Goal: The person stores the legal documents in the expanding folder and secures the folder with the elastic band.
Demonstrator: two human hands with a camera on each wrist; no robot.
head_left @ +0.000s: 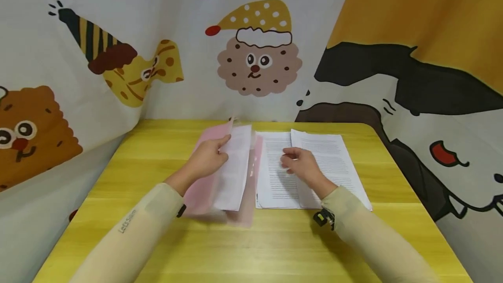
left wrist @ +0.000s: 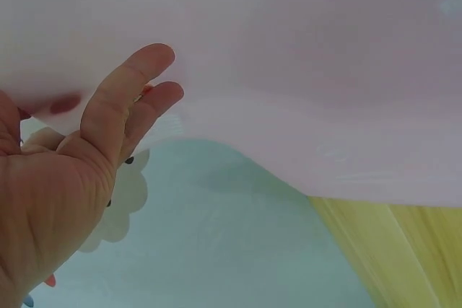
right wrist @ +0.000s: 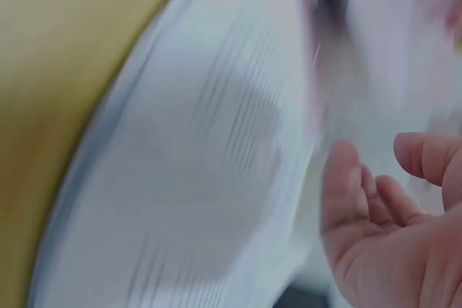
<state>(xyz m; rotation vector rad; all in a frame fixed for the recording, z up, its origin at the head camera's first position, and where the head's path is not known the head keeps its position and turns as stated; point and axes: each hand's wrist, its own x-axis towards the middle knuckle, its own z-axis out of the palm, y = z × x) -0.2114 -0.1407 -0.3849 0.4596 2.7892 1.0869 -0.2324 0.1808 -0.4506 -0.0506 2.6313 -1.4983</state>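
Observation:
A pink translucent folder (head_left: 196, 193) stands partly raised at the left of the table, with white sheets (head_left: 235, 169) inside. My left hand (head_left: 206, 157) grips its lifted cover by the edge; the left wrist view has the fingers (left wrist: 108, 117) against the pink plastic cover (left wrist: 325, 70). Whether the hand also pinches the sheets, I cannot tell. To the right lie two overlapping stacks of printed paper, a left stack (head_left: 271, 182) and a right stack (head_left: 334, 156). My right hand (head_left: 304, 165) hovers over them, fingers loosely bent and holding nothing.
The yellow wood-grain table (head_left: 283, 248) extends in front of the papers and to both sides. Behind it hangs a white cloth (head_left: 180, 95) with cartoon prints, its lower edge by the table's back. A small black device (head_left: 323, 217) sits at the right wrist.

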